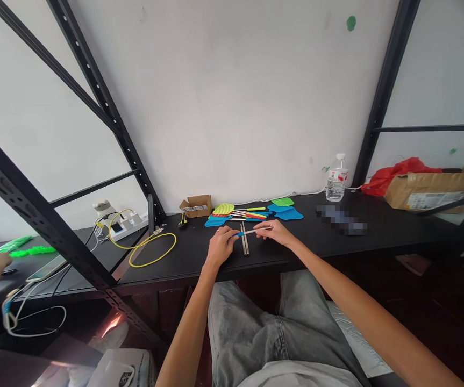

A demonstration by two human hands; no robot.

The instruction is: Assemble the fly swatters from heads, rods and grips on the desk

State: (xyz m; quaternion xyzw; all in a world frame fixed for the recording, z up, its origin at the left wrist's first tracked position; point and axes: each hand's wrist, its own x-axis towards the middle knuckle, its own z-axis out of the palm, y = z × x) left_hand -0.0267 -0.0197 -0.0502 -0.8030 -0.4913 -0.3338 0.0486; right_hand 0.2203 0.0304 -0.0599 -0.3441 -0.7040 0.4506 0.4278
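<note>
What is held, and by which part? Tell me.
A slim rod: left hand at its blue end, right hand near the opposite end.

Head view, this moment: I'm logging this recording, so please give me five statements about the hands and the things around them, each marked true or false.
1. The left hand and the right hand both hold the same slim rod. True.
2. The plastic bottle lies on its side. False: it stands upright near the wall.
3. The small cardboard box sits to the left of the mesh swatter heads. True.
4. The mesh swatter heads are all blue. False: some are green or yellow-green.
5. The yellow cable lies to the right of both hands. False: it is looped to their left.
</note>
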